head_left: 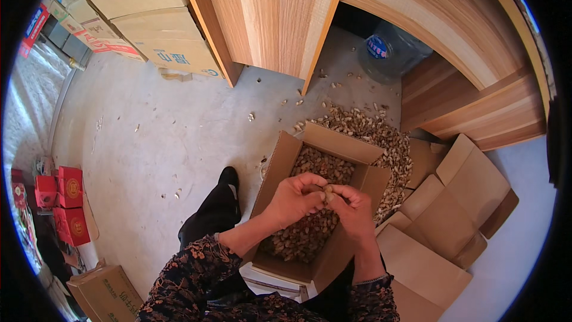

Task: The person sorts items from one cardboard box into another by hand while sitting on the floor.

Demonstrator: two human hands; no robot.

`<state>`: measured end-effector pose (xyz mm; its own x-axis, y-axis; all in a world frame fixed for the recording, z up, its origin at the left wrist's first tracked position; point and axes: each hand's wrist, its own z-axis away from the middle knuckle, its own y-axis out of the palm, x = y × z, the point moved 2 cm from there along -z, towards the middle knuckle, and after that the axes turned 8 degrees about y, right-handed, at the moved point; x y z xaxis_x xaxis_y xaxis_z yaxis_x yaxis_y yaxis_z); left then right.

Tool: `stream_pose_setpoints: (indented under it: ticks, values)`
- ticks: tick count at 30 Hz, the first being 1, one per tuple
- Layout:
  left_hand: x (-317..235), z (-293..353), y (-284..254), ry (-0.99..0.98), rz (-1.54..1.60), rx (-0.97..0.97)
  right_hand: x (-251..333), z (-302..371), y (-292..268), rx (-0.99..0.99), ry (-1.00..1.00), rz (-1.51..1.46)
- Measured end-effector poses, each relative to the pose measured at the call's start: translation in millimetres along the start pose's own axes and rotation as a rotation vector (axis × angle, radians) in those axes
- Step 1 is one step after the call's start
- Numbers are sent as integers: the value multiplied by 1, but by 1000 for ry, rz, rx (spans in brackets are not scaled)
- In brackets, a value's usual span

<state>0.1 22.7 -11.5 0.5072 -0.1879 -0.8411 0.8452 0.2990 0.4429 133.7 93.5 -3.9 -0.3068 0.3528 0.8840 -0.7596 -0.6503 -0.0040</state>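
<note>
Above an open cardboard box (pixel 275 170), my left hand (pixel 292 203) and my right hand (pixel 356 211) meet at the fingertips. Between them is a small tan peanut (pixel 327 193), pinched by the thumbs and forefingers of both hands. Fingers cover part of it, so I cannot tell whether its shell is cracked. Unshelled peanuts (pixel 301 241) fill the lower part of the box, with some reddish bits among them. A heap of pale peanut shells (pixel 390 146) lies on the floor, along the box's far and right sides.
Flattened cardboard (pixel 444 209) lies to the right. A clear plastic water jug (pixel 390 56) stands under the wooden desk (pixel 274 12). Cartons (pixel 149 15) are stacked at the far left, red gift boxes (pixel 70 203) at the left. My shoe (pixel 228 177) rests left of the box.
</note>
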Motion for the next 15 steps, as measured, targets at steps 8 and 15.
stream_pose_setpoints:
  ticks: [8,15]
  values:
    - [0,4,2,61,-70,7,11,5,-1,7,106,26]
    - [-5,5,6,7,-89,53,9,5,-7,61,44,82]
